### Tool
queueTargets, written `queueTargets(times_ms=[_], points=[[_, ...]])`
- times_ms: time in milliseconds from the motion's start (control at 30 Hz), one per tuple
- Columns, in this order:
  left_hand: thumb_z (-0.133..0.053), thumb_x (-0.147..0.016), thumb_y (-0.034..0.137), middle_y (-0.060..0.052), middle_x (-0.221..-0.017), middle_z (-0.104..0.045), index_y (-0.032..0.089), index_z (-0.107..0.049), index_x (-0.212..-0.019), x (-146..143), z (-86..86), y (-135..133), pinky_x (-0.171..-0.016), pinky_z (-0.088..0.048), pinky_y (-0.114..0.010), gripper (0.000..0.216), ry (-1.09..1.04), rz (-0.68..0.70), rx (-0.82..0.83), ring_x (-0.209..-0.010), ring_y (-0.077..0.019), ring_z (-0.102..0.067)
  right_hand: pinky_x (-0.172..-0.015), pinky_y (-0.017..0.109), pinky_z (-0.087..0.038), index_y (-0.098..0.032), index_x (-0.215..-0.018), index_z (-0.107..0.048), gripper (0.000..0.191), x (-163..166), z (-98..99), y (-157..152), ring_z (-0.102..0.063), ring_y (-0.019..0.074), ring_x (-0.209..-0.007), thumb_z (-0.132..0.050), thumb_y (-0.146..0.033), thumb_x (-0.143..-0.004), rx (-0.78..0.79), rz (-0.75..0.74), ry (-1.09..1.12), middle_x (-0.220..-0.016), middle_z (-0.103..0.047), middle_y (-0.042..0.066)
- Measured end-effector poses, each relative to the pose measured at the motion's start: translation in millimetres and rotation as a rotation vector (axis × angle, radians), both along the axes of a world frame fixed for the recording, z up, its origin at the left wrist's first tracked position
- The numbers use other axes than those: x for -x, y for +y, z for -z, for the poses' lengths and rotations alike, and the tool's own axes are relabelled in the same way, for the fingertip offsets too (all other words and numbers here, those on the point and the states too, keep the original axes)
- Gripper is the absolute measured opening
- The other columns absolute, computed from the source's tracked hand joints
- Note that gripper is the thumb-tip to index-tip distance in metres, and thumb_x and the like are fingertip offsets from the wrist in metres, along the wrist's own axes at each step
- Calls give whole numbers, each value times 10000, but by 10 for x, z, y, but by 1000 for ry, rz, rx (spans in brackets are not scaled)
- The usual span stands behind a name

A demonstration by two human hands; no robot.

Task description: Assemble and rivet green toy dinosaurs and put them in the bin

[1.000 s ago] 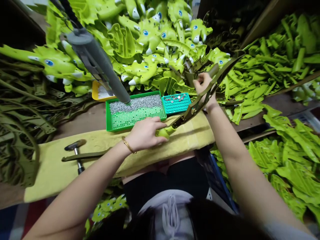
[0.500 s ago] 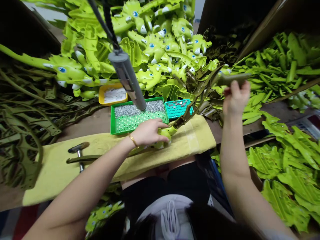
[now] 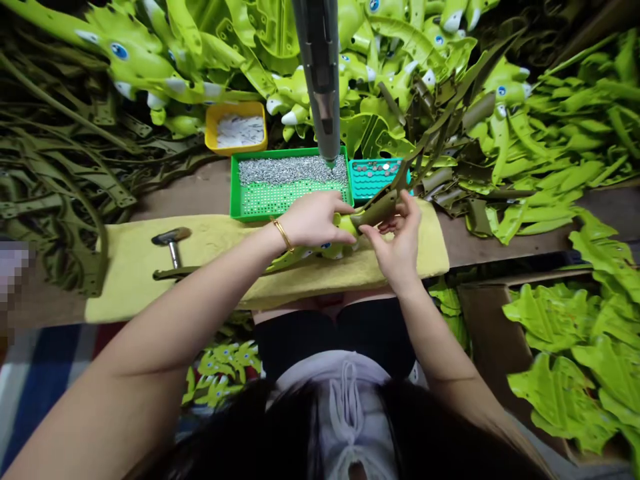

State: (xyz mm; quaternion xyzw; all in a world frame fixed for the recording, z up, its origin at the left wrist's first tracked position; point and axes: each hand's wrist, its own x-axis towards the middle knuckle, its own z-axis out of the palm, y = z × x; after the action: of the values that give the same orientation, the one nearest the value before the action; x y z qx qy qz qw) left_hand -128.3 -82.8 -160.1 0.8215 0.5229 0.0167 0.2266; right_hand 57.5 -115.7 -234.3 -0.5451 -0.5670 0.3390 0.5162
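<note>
On the yellow cloth, my left hand is closed on a lime-green dinosaur toy part with a blue eye, partly hidden under the fingers. My right hand pinches an olive-brown plastic piece between thumb and fingers. This piece meets the right end of the green part, in front of my left fingertips. A long, dark olive strip runs up and away from the same spot. Whether the parts are joined cannot be made out.
A grey power screwdriver hangs over a green tray of small screws. Beside it are a teal tray and a yellow tub of white pieces. A hammer lies left. Green and olive parts are heaped around.
My right hand has come from the olive pile at the right, bringing the olive-brown piece to the green part. My left hand stays on the part. The view has tilted downward.
</note>
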Motion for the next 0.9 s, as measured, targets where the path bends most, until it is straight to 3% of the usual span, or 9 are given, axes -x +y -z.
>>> queueTargets(times_ms=[67,100,167,233,300,400,633,767,900], points=[[-666,-702,585,-58,-964,-634,203,-690,-1155,-3,-29,-62,-713,-405,-296,593,-1,11,-1,-894,-245,-604,-770,342,-544,-340,-1374,-300,947,12,46,-26,-566,130,-772,-815,-485,-592,130,-21,169,-1165,-522,49],[-674,-707,571,-58,-985,-636,205,-686,-1144,-11,-48,-102,-724,-411,-300,570,-13,24,2,-910,-248,-609,-778,343,-550,-332,-1351,-340,938,23,73,-43,-587,139,-800,-821,-508,-566,211,-97,266,-1137,-551,39],[-705,-706,525,-52,-1039,-643,205,-650,-1141,-37,-91,-200,-750,-425,-302,543,-60,50,12,-948,-246,-614,-839,359,-551,-298,-1203,-504,761,50,117,-75,-621,170,-888,-823,-528,-551,317,-314,419,-1050,-610,22],[-746,-681,482,-48,-1074,-646,200,-579,-1160,-66,-134,-306,-762,-434,-303,581,-102,46,9,-970,-245,-616,-916,385,-529,-270,-994,-609,508,89,137,-104,-626,187,-941,-811,-503,-591,281,-451,477,-961,-637,10],[-767,-666,459,-54,-1077,-647,196,-517,-1172,-81,-170,-400,-762,-441,-310,623,-108,28,3,-979,-252,-617,-917,402,-520,-264,-860,-627,338,140,137,-126,-620,181,-893,-776,-486,-653,171,-441,471,-875,-625,-1],[-750,-698,438,-68,-1078,-646,197,-506,-1139,-68,-208,-476,-784,-452,-329,559,-76,27,-18,-992,-264,-616,-817,410,-537,-262,-783,-617,320,225,128,-154,-592,175,-780,-732,-540,-673,94,-384,466,-763,-583,-2],[-616,-810,547,-103,-1279,-592,208,-436,-1337,-281,-368,-248,-937,-440,-385,651,-46,180,23,-1157,-298,-572,-875,423,-542,-252,-758,-564,447,220,77,-147,-618,208,-816,-697,-647,-597,235,-264,434,-793,-635,24],[-447,-910,495,-121,-1103,-641,158,-562,-1083,-596,-442,-130,-807,-472,-356,396,10,185,78,-979,-272,-619,-887,417,-550,-247,-738,-576,455,191,64,-120,-635,247,-909,-709,-638,-547,279,-262,373,-842,-683,55],[-469,-891,468,-100,-984,-659,175,-546,-965,-696,-486,-9,-714,-450,-331,312,11,138,83,-865,-254,-619,-848,389,-558,-227,-797,-605,420,200,23,-45,-638,223,-934,-653,-616,-647,303,-285,340,-925,-691,52]])
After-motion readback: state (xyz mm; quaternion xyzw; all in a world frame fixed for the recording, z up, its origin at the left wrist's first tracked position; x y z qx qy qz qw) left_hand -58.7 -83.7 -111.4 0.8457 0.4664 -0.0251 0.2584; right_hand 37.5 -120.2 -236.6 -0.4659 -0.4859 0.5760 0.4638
